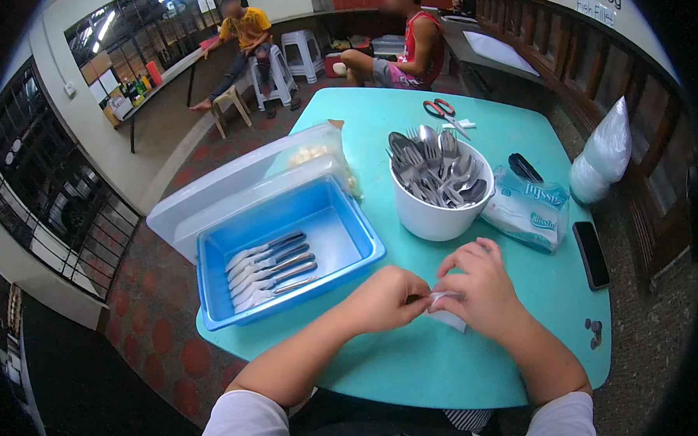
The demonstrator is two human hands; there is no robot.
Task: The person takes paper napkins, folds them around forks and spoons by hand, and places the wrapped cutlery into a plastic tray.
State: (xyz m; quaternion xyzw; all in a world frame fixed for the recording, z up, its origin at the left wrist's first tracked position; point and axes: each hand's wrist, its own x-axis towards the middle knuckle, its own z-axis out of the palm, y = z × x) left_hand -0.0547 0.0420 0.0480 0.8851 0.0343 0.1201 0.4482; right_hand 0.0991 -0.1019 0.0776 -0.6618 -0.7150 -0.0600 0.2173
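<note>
My left hand (390, 298) pinches one side of a white tissue (448, 320) near the table's front edge. On its other side my right hand (481, 288) is closed with bent fingers. Whether anything lies inside the tissue is hidden by my fingers. To the left, a blue tray (305, 291) holds several pieces of cutlery (272, 270) with white tissue around one end and metal handles showing. Beyond my hands stands a white bucket (435, 220) full of loose spoons and forks (440, 167). A tissue pack (526, 210) lies right of the bucket.
Scissors (446, 115) lie at the back of the turquoise table (360, 112). A clear plastic lid (242, 187) leans behind the tray. On the right are a phone (591, 255), several coins (594, 333) and a plastic-wrapped roll (600, 152). Two people sit farther back.
</note>
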